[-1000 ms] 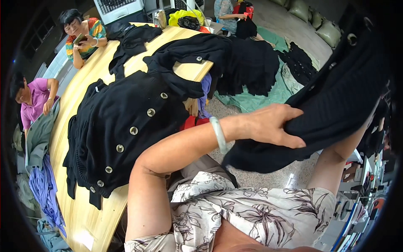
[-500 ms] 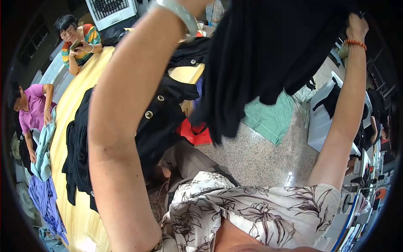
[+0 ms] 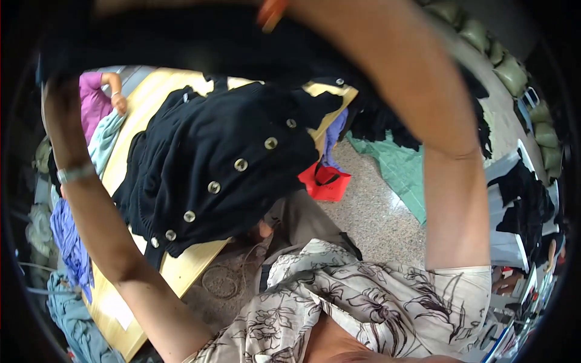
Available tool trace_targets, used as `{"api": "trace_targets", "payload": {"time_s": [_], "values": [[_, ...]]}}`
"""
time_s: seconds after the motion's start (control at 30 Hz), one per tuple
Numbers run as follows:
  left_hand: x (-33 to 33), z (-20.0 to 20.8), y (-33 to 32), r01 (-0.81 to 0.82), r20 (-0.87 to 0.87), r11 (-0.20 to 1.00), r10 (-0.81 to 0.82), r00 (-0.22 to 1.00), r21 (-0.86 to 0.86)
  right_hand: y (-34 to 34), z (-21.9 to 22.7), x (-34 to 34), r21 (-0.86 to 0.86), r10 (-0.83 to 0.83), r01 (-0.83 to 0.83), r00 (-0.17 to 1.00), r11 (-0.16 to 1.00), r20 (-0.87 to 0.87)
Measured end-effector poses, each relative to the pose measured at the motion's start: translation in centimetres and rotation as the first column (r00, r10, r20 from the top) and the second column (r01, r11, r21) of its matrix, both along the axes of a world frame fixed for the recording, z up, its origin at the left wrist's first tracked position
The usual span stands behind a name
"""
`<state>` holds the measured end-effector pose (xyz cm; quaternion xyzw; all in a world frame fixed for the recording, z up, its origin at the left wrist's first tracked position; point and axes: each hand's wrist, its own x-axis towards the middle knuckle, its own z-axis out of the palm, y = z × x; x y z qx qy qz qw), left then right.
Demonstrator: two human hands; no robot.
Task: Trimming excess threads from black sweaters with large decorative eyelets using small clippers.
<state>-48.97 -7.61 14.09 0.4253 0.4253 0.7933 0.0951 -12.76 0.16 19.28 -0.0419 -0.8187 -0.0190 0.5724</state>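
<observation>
A dark, blurred black garment (image 3: 200,39) is stretched across the top of the view. My left hand (image 3: 60,103), raised at the far left, grips one end of it, its fingers in shadow. At the upper edge, my right hand (image 3: 181,3) lies along the same garment, smeared by motion and partly out of view, so its fingers do not show. Below them, a black knit cardigan (image 3: 212,145) with a row of round shiny buttons lies on the pale wooden table (image 3: 212,257), reaching over its right side.
Across the table a person in a pink top (image 3: 94,100) handles light-blue cloth (image 3: 108,142). Purple cloth (image 3: 69,242) hangs at the left edge. Right of the table are a red bag (image 3: 325,183), green cloth (image 3: 399,175) and a white bin (image 3: 508,248) with black cloth.
Both arms have swung to the left with the black garment, the right arm crossing over the top. The cardigan on the table now shows more fully.
</observation>
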Motion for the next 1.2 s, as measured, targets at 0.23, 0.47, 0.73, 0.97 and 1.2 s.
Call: {"api": "trace_targets", "payload": {"time_s": [0.23,0.47,0.73,0.97,1.2], "values": [[-6.0,-23.1,-17.5,-0.306,-0.177,0.614,0.262,0.949,-0.727,2.7,-16.5,-1.0,-0.654,0.580,-0.238,0.724,0.718,0.373],[15.9,-22.5,-17.9,-0.563,-0.915,0.747,-0.150,0.375,-0.353,5.3,-27.1,8.8,-0.921,0.422,0.107,0.865,0.374,0.272],[16.3,-21.5,-14.7,-0.611,-0.875,0.627,-0.312,0.370,-0.482,-4.3,-31.3,10.0,-0.887,0.540,-0.066,0.813,0.457,0.218],[18.5,-18.4,-16.7,-0.440,-0.906,0.805,-0.267,0.328,-0.397,-9.0,-29.9,3.5,-0.764,0.512,-0.222,0.844,0.606,0.161],[18.2,-17.7,-19.9,-0.649,-0.972,0.744,-0.006,0.234,-0.161,-7.4,-32.3,6.2,-0.566,0.101,0.131,0.928,0.814,0.359]]}}
